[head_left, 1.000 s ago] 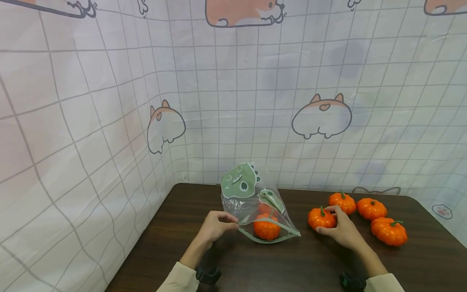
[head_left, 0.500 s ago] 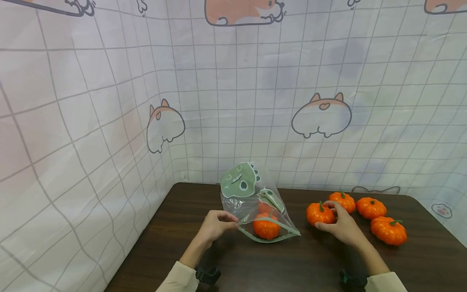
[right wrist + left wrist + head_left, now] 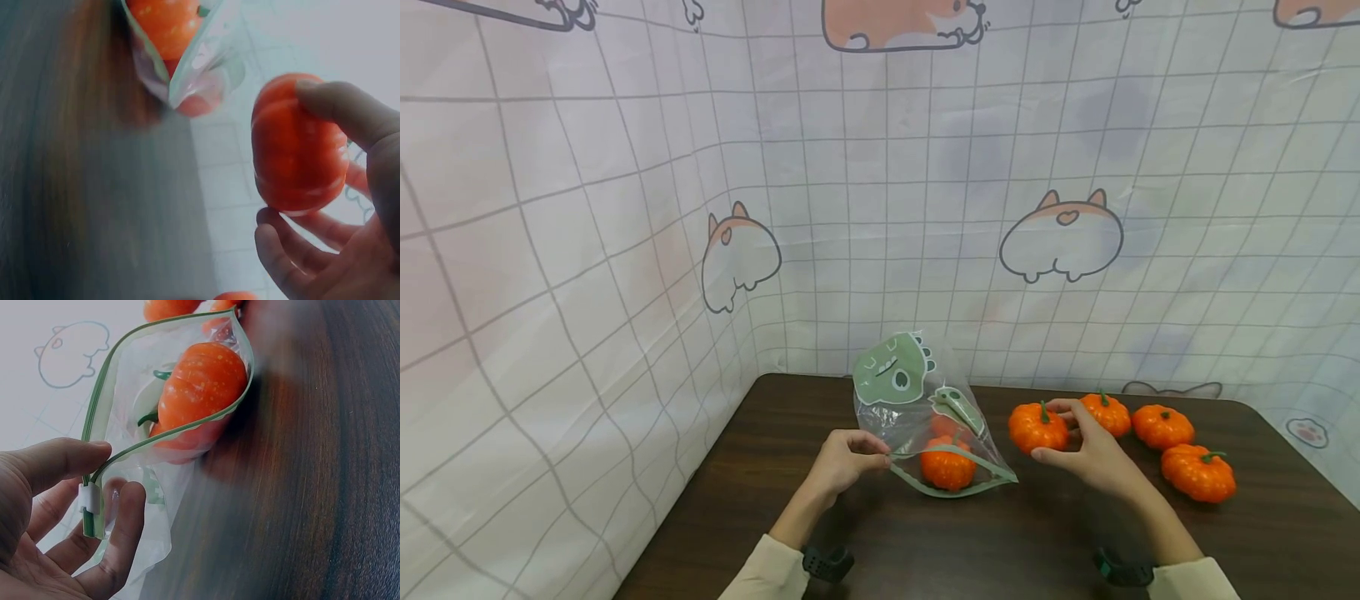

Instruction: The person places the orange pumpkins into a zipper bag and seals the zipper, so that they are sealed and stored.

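Observation:
A clear zip bag (image 3: 887, 429) with green dinosaur prints lies on the dark table, its green-rimmed mouth spread toward me. Inside it are small orange pumpkins, one (image 3: 948, 467) just within the mouth and another behind it. My left hand (image 3: 842, 464) pinches the left corner of the mouth, by a white slider (image 3: 89, 498). My right hand (image 3: 1093, 450) grips another small pumpkin (image 3: 1037, 427) between thumb and fingers, to the right of the bag and apart from it. In the right wrist view this pumpkin (image 3: 299, 145) appears raised off the table.
Three more pumpkins sit at the table's right: one (image 3: 1107, 415) just behind my right hand, one (image 3: 1162, 427) beside it, and one (image 3: 1199, 473) nearer me. A grid-patterned cloth (image 3: 925, 208) with dog drawings hangs behind and left of the table (image 3: 955, 550).
The pumpkin in my right hand has moved left toward the bag, away from the other three. My left hand and the bag stay in place.

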